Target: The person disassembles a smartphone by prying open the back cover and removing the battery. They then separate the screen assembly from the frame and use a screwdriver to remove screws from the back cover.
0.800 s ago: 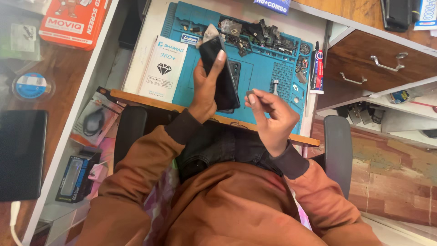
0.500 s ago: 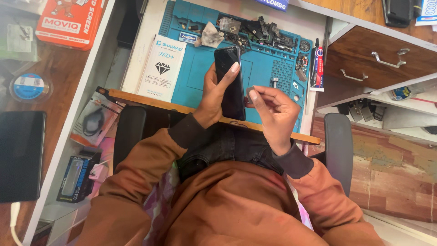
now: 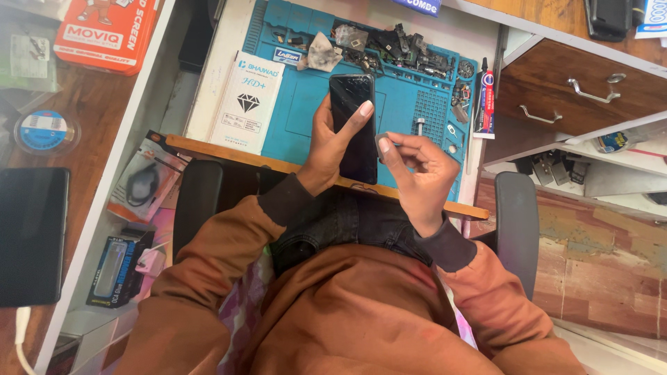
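Phone: black flat glass-fronted smartphone (image 3: 353, 125), held upright over the blue rubber repair mat (image 3: 306, 111). Our left hand (image 3: 330, 142) is clamped round it, thumb on the screen. Our right hand (image 3: 417, 173) pinches a small grey piece (image 3: 383, 144) at the phone's right edge. We judge edge work underway; steady, light contact needed. White flat box (image 3: 246, 101) lies left.

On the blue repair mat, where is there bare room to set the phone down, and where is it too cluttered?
The left hand holds the dark phone over the blue mat. Bare mat shows between the white packet and the phone, and right of the phone up to the grid patch. The mat's far edge is crowded with loose parts; the glue tube lines its right side.
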